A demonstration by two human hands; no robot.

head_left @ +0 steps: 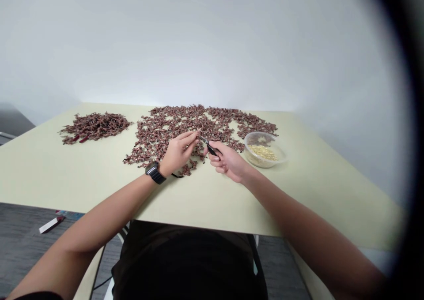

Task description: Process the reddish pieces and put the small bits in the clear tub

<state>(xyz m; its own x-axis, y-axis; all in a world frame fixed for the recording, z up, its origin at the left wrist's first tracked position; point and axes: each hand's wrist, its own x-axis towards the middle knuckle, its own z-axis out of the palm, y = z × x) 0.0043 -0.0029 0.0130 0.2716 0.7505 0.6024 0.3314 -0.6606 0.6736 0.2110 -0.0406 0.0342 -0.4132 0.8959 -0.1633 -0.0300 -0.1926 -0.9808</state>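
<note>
- Head view: the right hand (228, 162) is clenched around a small black-handled metal cutting tool (208, 146), with its tip aimed at the left hand (179, 152).
- The left fingertips (195, 135) are pinched together at that tip; what they pinch is too small to tell.
- Just beyond both hands lies a wide spread of dried reddish-brown pods (185, 119).
- Near the right hand's outer side stands a clear plastic bowl (257, 135) of pale yellow seeds (263, 152).
- Well left of the left hand lies a separate heap of pods (94, 125).
</note>
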